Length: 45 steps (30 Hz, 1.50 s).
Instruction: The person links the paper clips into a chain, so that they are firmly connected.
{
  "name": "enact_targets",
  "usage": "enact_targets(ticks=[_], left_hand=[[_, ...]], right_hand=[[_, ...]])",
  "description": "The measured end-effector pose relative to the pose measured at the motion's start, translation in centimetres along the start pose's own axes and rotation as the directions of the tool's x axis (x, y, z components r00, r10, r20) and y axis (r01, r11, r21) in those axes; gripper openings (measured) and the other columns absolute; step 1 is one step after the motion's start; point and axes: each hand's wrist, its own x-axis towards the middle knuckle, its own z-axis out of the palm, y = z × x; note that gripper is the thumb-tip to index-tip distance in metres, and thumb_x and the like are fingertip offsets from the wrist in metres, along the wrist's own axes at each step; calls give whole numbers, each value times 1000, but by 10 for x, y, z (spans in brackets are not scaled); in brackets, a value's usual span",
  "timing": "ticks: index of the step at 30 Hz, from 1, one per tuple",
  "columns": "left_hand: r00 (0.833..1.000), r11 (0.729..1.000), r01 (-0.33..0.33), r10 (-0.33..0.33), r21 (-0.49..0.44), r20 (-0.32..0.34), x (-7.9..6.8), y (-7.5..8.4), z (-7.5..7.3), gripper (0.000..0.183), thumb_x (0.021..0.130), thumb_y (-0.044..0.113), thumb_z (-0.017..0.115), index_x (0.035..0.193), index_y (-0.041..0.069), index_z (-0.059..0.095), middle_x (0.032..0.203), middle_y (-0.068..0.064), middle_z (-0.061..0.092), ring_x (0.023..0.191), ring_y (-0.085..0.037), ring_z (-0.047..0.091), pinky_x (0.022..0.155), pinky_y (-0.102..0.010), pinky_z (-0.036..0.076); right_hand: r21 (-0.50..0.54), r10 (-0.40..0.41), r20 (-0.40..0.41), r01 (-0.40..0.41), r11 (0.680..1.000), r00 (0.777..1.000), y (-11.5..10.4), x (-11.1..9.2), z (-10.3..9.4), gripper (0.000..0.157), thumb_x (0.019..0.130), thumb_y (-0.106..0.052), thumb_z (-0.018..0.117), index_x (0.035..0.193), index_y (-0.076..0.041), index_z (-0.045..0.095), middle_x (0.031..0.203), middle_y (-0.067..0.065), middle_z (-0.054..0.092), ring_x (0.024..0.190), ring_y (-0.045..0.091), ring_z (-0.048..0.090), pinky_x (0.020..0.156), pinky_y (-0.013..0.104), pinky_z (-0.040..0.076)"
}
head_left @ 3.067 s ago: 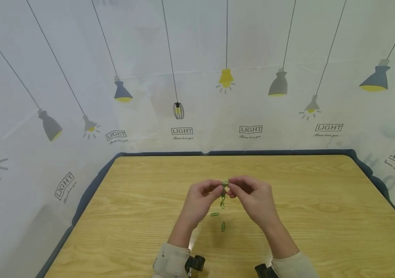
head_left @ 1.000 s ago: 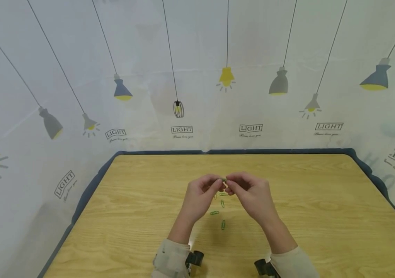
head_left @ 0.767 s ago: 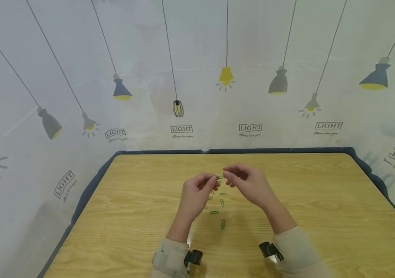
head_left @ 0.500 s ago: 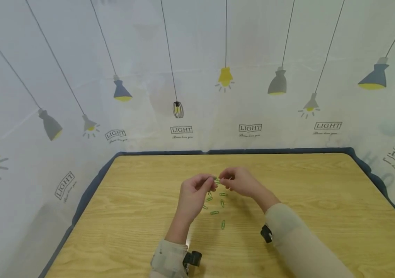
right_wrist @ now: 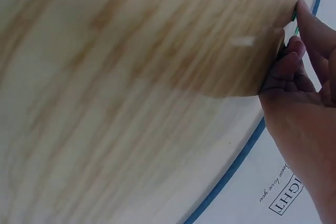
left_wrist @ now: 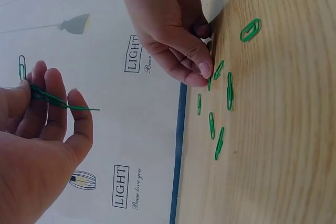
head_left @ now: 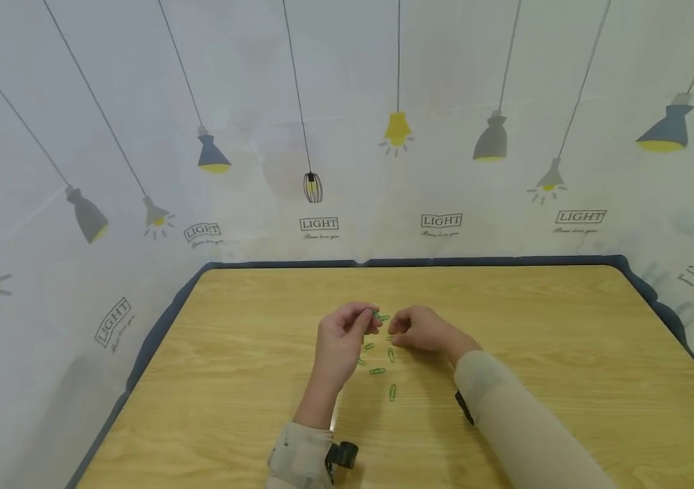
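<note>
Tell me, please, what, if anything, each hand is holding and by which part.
The left hand pinches a green paper-clip chain near one end. The right hand is at a loose clip; whether it grips it cannot be told.

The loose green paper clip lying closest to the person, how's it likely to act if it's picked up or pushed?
The paper clip looks like thin bent wire, so it's probably light and fairly stiff. Lying flat on the table, it would likely slide rather than roll, and may be fiddly to lift.
</note>
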Motion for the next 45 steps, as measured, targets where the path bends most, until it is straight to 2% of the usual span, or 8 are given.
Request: enact_targets(ticks=[8, 15, 19, 23, 27, 32, 38, 45], left_hand=[[999, 1000, -2, 1, -14, -52, -2, 1, -1, 16, 106, 13, 65, 111, 4, 77, 102, -18, 78, 88, -20, 73, 87, -25, 62], [999, 1000, 20, -20, -12, -37, 0, 0, 1, 17, 107, 15, 65, 113, 5, 77, 102, -18, 79, 87, -17, 73, 86, -23, 61], [999, 999, 33, -33, 0, -35, 0, 0, 0, 17, 107, 15, 65, 113, 5, 77, 102, -17, 79, 89, -22, 74, 90, -32, 63], [999, 999, 35, -35, 9, -35, 1, -1, 0, 18, 108, 16, 64, 113, 5, 77, 103, -16, 79, 92, -27, 74, 91, -35, 63], [999, 999, 29, -28, 16, -40, 1, 0, -1, 18, 108, 17, 64, 113, 5, 77, 103, -16, 79, 91, -23, 74, 86, -25, 61], [999, 1000, 25, -24, 19, -44, 1, 1, -1, 19, 108, 18, 65, 113, 5, 77, 103, -17, 79, 91, -25, 74, 85, -26, 61], [998, 999, 34, -33, 27, -55, 1, 1, -2, 21, 108, 19, 64, 114, 3, 77, 102, -17, 78, 91, -27, 74, 85, -29, 62], [997, 998, 46, -44, 35, -70, 2, 2, -4, 21, 108, 22, 65, 114, 6, 77, 103, -15, 78, 89, -18, 73, 84, -27, 60]], right_hand=[[-4, 32, -21, -33, 999, 999, 0, 0, 6, 9, 97, -13, 78, 91, -12, 72, 91, 1, 69, 84, 16, 58, 81, 31, 49], [17, 64, -46, -63, 998, 997, -1, -3, 6, 10, 98, -14, 77, 91, -11, 71, 92, 3, 69, 84, 16, 58, 79, 30, 48], [60, 75, -50, -72, 996, 996, -1, -6, 2, 10, 99, -14, 76, 93, -8, 71, 92, 3, 68, 80, 16, 57, 73, 29, 48], [76, 71, -79, -65, 995, 994, -6, -8, -8, 9, 103, -13, 70, 106, -5, 72, 99, 8, 69, 82, 18, 60, 71, 29, 50], [117, 8, -141, 9, 993, 990, -21, -11, -26, 24, 109, -13, 60, 128, -3, 70, 114, 18, 70, 90, 22, 66, 77, 36, 57], [314, -47, -209, 112, 943, 977, -47, -22, -47, 23, 109, -14, 61, 125, 1, 67, 114, 20, 73, 94, 19, 74, 93, 42, 64], [427, -69, -245, 171, 888, 967, -74, -41, -56, 23, 106, -20, 68, 120, -2, 71, 96, 5, 73, 84, 21, 73, 80, 35, 65], [506, -102, -254, 222, 833, 962, -91, -61, -48, 25, 104, -20, 71, 119, 0, 72, 98, 7, 76, 87, 18, 75, 83, 34, 65]])
